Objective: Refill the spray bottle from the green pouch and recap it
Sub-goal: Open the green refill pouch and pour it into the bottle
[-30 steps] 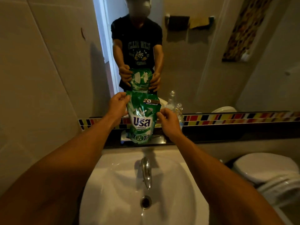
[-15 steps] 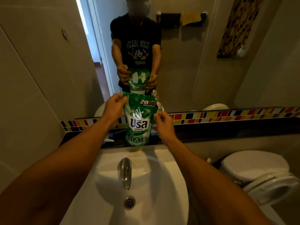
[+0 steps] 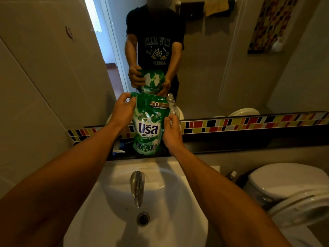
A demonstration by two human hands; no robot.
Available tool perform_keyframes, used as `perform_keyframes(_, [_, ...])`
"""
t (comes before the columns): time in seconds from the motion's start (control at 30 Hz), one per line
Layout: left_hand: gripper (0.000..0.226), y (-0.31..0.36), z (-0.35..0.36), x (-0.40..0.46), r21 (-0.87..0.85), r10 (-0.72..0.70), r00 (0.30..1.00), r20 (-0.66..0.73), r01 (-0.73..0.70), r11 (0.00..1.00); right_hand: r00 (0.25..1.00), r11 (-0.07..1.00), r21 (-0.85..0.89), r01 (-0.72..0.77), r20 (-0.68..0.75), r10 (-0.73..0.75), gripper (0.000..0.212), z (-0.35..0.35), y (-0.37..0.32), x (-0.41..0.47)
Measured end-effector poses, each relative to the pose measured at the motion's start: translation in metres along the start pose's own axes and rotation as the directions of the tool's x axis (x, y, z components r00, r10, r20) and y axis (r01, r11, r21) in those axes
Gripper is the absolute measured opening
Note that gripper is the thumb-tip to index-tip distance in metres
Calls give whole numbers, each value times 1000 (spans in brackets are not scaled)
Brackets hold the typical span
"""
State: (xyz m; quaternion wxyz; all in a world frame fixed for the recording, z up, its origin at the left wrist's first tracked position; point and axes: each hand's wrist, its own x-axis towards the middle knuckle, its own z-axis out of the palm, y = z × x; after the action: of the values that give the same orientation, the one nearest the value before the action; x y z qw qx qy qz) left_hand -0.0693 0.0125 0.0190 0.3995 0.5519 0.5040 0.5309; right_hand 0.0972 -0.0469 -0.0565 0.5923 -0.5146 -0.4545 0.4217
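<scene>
The green pouch point(image 3: 150, 124) stands upright on the dark ledge point(image 3: 231, 143) behind the sink, its printed front facing me. My left hand point(image 3: 123, 111) pinches its top left corner. My right hand point(image 3: 171, 131) grips its right edge about halfway down. Just behind the pouch on the right, the open neck of a clear bottle point(image 3: 174, 111) shows with no spray cap on it; the pouch and my right hand hide the rest. A white and blue piece point(image 3: 118, 152), only partly visible, lies on the ledge left of the pouch.
A white sink point(image 3: 160, 175) with a chrome tap point(image 3: 137, 186) lies below my arms. A white toilet point(image 3: 288, 182) stands at the right. The mirror point(image 3: 222, 68) above the tiled strip shows a person holding the pouch.
Both hands keep hold of the pouch, which stays upright over the ledge. My right hand has slid slightly lower along its edge. The view has shifted a little.
</scene>
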Motion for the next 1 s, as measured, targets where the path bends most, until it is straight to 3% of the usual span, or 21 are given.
perform_keyframes(0.17, [3, 11, 7, 9, -19, 3, 1000, -15, -4, 1000, 997, 992, 105, -70, -22, 73, 29, 7, -6, 7])
perform_keyframes(0.3, [16, 18, 7, 16, -26, -20, 1000, -7, 20, 999, 979, 944, 263, -200, 22, 201, 33, 16, -6, 8])
perform_keyframes(0.63, [5, 19, -4, 20, -71, -57, 998, 15, 58, 996, 968, 936, 248, -248, 100, 230, 30, 26, 5, 1])
perform_keyframes(1.0, [7, 2, 4, 30, 50, -74, 997, 28, 73, 996, 967, 942, 219, -254, 78, 243, 24, 21, 35, 1])
